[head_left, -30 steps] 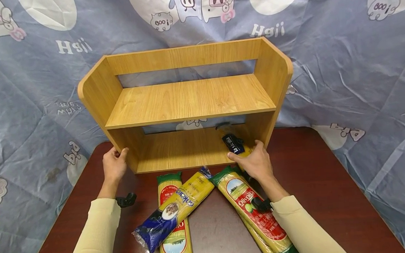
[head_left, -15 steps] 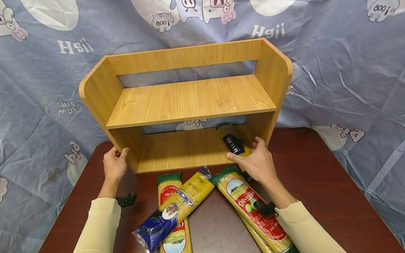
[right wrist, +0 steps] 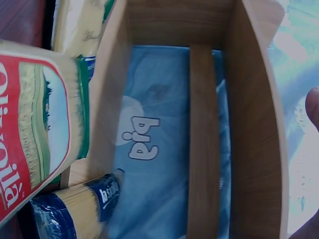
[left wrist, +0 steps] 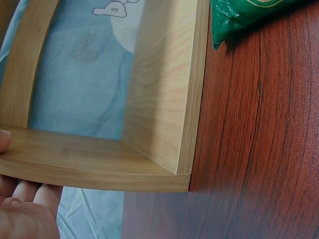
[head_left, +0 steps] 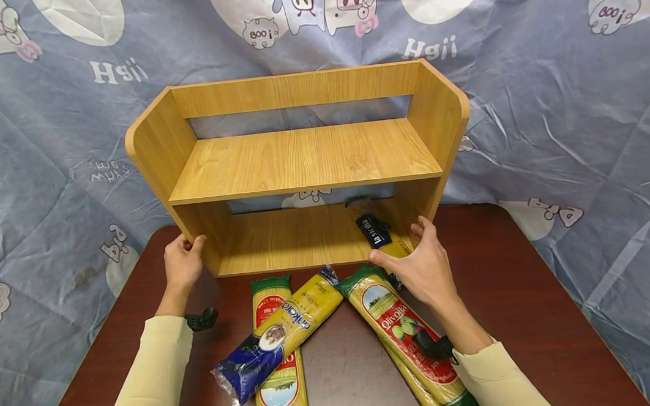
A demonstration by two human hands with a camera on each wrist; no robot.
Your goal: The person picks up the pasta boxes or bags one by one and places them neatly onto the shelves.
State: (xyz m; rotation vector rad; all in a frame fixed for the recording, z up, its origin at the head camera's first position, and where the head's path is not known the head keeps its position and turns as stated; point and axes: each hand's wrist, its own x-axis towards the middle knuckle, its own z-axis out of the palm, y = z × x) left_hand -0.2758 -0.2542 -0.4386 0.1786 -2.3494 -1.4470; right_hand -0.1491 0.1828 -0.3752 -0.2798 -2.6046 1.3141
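Observation:
A two-tier wooden shelf [head_left: 300,158] stands at the back of the table. My left hand [head_left: 184,268] grips the front edge of its left side panel, thumb inside and fingers outside in the left wrist view. My right hand [head_left: 424,268] is by the lower front of the right panel, thumb and fingers spread apart and holding nothing. Beyond its thumb, a spaghetti pack with a dark blue label [head_left: 375,230] lies slanted on the bottom tier, its near end sticking out in front. Below the right hand, a red-labelled Olivoilà spaghetti pack [head_left: 409,327] lies slanted on the table.
Another yellow pack [head_left: 418,387] lies partly under that Olivoilà pack. Left of centre, a blue-and-yellow Ankara pasta pack [head_left: 288,334] crosses over a second Olivoilà pack [head_left: 280,392]. A patterned blue cloth [head_left: 562,104] hangs behind the dark red table [head_left: 529,315].
My right hand has drawn slightly back and to the right, away from the blue-labelled spaghetti pack. My left hand stays on the panel; the packs lie as before.

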